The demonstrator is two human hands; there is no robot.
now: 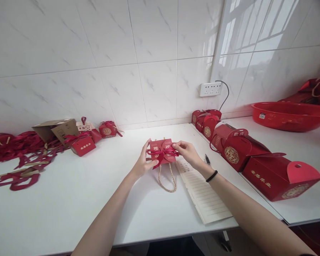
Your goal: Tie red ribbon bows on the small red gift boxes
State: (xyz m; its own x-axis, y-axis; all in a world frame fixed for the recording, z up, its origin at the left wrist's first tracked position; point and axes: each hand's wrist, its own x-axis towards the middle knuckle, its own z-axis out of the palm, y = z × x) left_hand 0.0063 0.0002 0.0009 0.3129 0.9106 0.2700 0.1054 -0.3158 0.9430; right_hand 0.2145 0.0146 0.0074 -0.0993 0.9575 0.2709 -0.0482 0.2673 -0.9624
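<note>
1. Both hands meet at a small red gift box [161,151] standing on the white desk [69,199]: the left hand [143,163] grips the box's left side with thumb and fingers closed on it, while the right hand [186,152] pinches the dark red ribbon [162,153] tied across its front.
2. A tan rope handle [167,181] hangs from the box and lies looped on the desk toward the person.
3. Risk, as I judge it: a hard tug on the ribbon could pull the bow loose or tip the light box, since only the left hand steadies it; the loose rope handle could also snag under a wrist.
4. Just right of the box lies a lined notepad [202,192] with a pen [207,160] near its far end.
5. Further right, a row of larger red boxes [272,174] runs along the seam where a second white surface begins, with a red basin [290,115] beyond.
6. To the left, loose ribbon strips [18,160] are spread near an open cardboard carton [57,129] and a few finished small boxes [106,129].
7. White marbled wall tiles [109,53] back the desk, bearing a power strip [210,89]; window light reflects on the right-hand wall.
</note>
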